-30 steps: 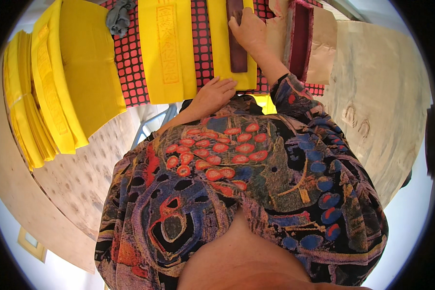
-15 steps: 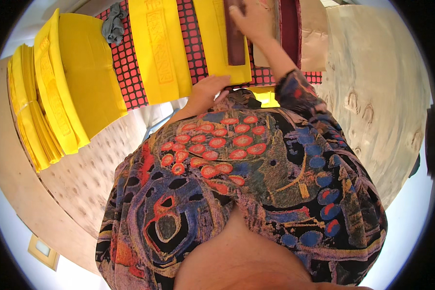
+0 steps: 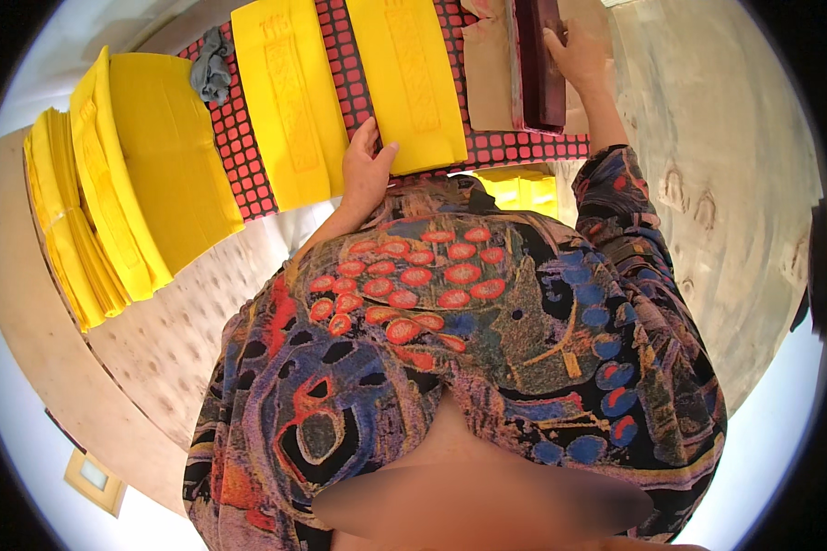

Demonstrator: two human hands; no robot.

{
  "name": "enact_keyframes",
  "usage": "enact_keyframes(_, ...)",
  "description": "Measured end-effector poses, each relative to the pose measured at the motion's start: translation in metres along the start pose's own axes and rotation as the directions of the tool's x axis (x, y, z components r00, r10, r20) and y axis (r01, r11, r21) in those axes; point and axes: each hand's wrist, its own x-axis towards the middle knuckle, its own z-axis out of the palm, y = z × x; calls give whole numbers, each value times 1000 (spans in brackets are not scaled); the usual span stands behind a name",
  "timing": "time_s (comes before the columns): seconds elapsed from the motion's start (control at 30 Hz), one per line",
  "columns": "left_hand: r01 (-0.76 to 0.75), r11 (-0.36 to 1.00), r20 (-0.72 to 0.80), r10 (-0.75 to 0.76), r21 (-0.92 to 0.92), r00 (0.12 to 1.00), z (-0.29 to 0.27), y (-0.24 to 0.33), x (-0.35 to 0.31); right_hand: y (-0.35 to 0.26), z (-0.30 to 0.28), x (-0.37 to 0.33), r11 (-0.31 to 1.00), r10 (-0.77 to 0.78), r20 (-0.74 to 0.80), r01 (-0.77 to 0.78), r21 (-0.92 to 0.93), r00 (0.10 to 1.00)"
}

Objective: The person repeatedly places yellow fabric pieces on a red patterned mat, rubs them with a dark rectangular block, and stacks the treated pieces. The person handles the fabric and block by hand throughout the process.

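My right hand grips a long dark red printing block at the upper right, its thumb over the near side. The block rests in or on a narrow dark-stained tray; its underside is hidden. My left hand has its thumb apart from its fingers and touches the lower left edge of a yellow stack of sheets. A reddish stamped print shows on that stack's top sheet. To its left lies another yellow stack, also printed.
Both stacks lie on a red-and-black checked cloth. Farther left stand folded yellow sheets and a tied yellow bundle. A crumpled grey rag lies at the back. Brown cardboard sits beside the tray, and more yellow shows below the table edge.
My right hand has carried the printing block rightward off the yellow stack to the tray, and a print now shows on that stack. My left hand has shifted slightly left along the stack's edge.
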Motion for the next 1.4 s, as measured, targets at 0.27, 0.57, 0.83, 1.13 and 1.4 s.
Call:
enact_keyframes(0.27,137,990,-127,-141,-38,982,-8,2,3,-44,-8,-21,998,-15,-153,23,54,988)
enact_keyframes(0.57,177,980,-210,-155,91,965,-7,3,7,-147,40,-112,830,-9,309,-165,533,951)
enact_keyframes(0.83,244,945,-222,-196,218,955,-4,2,20,-151,37,-117,912,68,358,-204,357,931)
enact_keyframes(1.13,305,936,-231,-262,176,937,-3,15,10,-132,58,-114,693,-11,607,-431,578,795)
enact_keyframes(1.4,342,929,-136,-360,-144,923,-7,33,1,-141,22,-107,79,-121,800,-798,598,588)
